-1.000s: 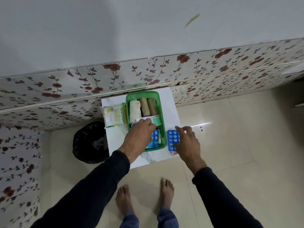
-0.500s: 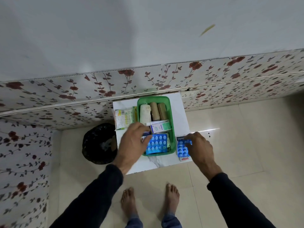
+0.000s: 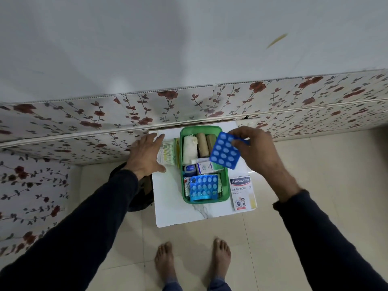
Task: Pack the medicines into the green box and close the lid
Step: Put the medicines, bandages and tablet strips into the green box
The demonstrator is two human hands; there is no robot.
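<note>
Below, white marble-look table (image 3: pixel 178 215) against floral wall panel (image 3: pixel 84 120), beige tiled floor (image 3: pixel 294 175)

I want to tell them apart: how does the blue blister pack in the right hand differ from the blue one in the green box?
The held pack is in the air, tilted, gripped by the right hand; the boxed pack lies flat at the green box's near end. The held one looks squarer, the boxed one longer. Both are blue with pale pills.
</note>
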